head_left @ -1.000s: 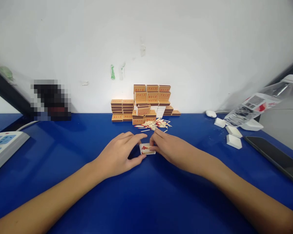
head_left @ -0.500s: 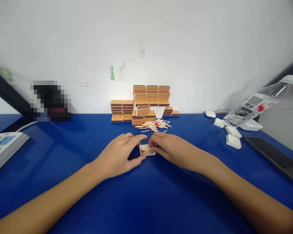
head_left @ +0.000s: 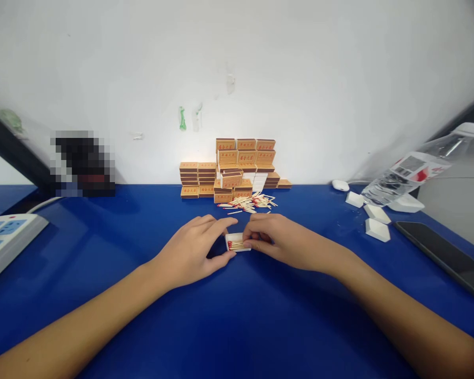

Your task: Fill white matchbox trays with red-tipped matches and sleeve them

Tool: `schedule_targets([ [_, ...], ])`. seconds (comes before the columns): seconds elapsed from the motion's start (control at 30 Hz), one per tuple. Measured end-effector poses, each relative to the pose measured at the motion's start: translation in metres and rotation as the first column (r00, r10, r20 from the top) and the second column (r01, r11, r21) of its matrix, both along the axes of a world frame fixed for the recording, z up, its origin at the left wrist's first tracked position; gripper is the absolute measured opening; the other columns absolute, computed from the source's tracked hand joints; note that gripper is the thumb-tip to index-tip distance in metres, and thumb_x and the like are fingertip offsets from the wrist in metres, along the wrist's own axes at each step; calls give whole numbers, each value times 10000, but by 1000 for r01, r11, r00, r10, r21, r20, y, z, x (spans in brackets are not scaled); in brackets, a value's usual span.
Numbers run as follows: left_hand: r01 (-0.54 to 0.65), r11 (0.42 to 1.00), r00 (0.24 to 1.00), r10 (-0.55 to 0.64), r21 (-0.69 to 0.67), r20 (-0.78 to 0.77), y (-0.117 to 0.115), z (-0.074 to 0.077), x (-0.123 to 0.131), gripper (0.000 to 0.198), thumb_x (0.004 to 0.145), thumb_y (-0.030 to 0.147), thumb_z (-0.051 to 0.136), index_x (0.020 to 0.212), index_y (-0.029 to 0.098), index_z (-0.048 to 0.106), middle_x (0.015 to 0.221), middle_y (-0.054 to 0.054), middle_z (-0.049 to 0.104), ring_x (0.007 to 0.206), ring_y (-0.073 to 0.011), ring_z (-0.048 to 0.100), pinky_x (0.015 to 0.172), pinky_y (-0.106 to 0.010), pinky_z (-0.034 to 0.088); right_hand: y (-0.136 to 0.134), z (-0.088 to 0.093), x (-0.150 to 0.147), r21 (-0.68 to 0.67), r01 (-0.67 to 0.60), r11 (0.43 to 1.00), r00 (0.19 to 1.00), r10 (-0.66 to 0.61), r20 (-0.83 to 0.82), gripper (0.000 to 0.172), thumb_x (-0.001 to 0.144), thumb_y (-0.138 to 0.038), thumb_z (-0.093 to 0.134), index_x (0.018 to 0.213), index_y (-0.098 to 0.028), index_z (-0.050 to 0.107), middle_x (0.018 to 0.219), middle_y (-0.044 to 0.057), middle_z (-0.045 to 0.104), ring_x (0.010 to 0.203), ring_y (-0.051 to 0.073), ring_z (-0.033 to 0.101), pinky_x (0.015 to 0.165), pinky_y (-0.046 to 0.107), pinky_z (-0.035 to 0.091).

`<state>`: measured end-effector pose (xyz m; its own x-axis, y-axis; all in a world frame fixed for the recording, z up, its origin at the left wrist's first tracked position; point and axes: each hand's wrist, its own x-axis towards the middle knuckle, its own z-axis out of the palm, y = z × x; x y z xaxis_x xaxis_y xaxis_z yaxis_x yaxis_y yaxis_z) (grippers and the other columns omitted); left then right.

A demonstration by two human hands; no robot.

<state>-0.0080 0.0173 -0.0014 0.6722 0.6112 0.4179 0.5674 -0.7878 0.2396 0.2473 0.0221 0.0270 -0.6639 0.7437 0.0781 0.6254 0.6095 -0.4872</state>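
A small white matchbox tray [head_left: 237, 237] lies on the blue table with several red-headed matches [head_left: 235, 246] inside, heads to the left. My left hand [head_left: 195, 250] holds the tray's left end, thumb at the near corner and a finger behind the far side; its index finger stretches above. At the right end, my right hand [head_left: 282, 238] has thumb and fingers pinched on matches in the tray, and these fingertips partly cover them. Just beyond both hands is a loose pile of matches [head_left: 253, 202].
Stacked matchboxes [head_left: 237, 158] stand against the white wall. To the right are white blocks [head_left: 377, 230], a plastic bottle [head_left: 414, 166], a white earphone case [head_left: 340, 185] and a phone [head_left: 444, 258]. A power strip [head_left: 11, 242] sits at the left.
My right hand has shifted slightly at the tray's right end, its thumb now lower over the matches. My left hand and the tray have hardly moved.
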Motion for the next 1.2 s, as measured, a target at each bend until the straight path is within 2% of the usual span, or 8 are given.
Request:
schedule_targets([
  [0.2,13,1000,1000,-13,7,7,0,1,1,533,975,338,718,1441,175,517,1102,-75,755,1017,-273,701,927,-464,583,2,3,-1,28,50,998,997,-48,-62,153,1016,-238,609,907,-204,710,817,6,691,715,149,575,681,292,410],
  [0.27,18,1000,1000,-18,2,7,0,2,1,525,979,340,714,1442,183,522,1100,-69,760,1020,-273,700,938,-471,582,9,4,7,92,176,980,981,-167,-102,178,1010,-296,620,890,-208,718,776,3,679,686,153,566,660,295,396],
  [0.37,31,1000,999,-31,1,22,-1,2,1,503,986,336,706,1437,194,531,1122,-69,765,1038,-267,700,983,-480,573,25,1,25,202,418,886,908,-408,-93,192,982,-365,645,909,-206,724,791,21,682,692,174,568,648,307,376],
  [0.43,38,999,998,-38,18,41,-1,3,0,481,987,323,704,1420,190,543,1125,-76,763,1039,-263,697,992,-476,572,36,-5,37,231,472,851,877,-479,-29,170,961,-354,656,951,-197,720,860,40,698,717,185,580,660,312,379],
  [0.63,29,999,998,-32,37,60,0,4,1,441,990,290,702,1393,175,564,1139,-89,752,1034,-263,691,950,-460,582,47,-19,43,231,356,905,927,-373,31,117,927,-232,631,980,-185,723,938,62,675,767,188,599,716,314,426],
  [0.8,30,999,997,-32,20,64,0,2,1,436,987,310,707,1379,172,575,1117,-85,750,1014,-255,690,932,-448,582,44,-28,19,281,380,881,923,-382,-51,193,950,-382,704,961,-189,700,960,65,681,831,210,628,745,331,456],
  [0.9,26,1000,998,-26,1,61,0,1,2,439,986,312,708,1384,176,579,1110,-85,744,1023,-257,691,942,-448,577,48,-32,11,293,376,879,921,-388,-18,165,984,-350,683,935,-193,674,982,70,679,874,221,641,759,336,462],
  [1.2,30,1000,998,-30,1,52,1,1,2,454,994,318,701,1406,181,570,1119,-81,738,1029,-253,687,949,-447,574,51,-29,29,273,265,925,947,-303,108,178,1057,-206,528,890,-190,588,959,105,639,848,235,604,801,356,467],
])
